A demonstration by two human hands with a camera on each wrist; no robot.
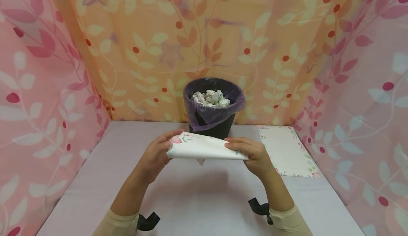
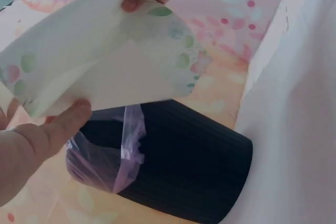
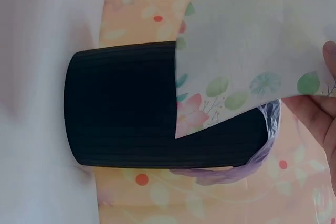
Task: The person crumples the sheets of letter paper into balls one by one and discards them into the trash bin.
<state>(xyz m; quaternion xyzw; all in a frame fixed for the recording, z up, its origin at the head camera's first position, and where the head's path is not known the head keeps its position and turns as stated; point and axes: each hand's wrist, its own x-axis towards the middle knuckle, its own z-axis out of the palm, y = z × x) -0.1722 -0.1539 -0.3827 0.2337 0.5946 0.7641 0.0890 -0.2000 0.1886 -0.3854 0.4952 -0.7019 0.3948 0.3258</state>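
Note:
Held up in the air between both hands is a white sheet of paper (image 1: 204, 149) with a printed floral border, bent over along its length. My left hand (image 1: 156, 154) grips its left end, while the right hand (image 1: 255, 154) pinches the right end between thumb and fingers. In the left wrist view the paper (image 2: 68, 51) curves, with its leaf-printed edges hanging down. One lower corner of the paper (image 3: 236, 51) hangs in front of the black bin in the right wrist view. The left thumb is mostly hidden in the head view.
Behind the hands stands a black bin (image 1: 223, 126) lined with a purple plastic bag (image 1: 197, 117). Crumpled paper (image 1: 211, 99) fills its top. Another floral-bordered sheet (image 1: 287, 151) lies flat at the table's right. Patterned curtains (image 1: 143, 34) enclose the back and sides.

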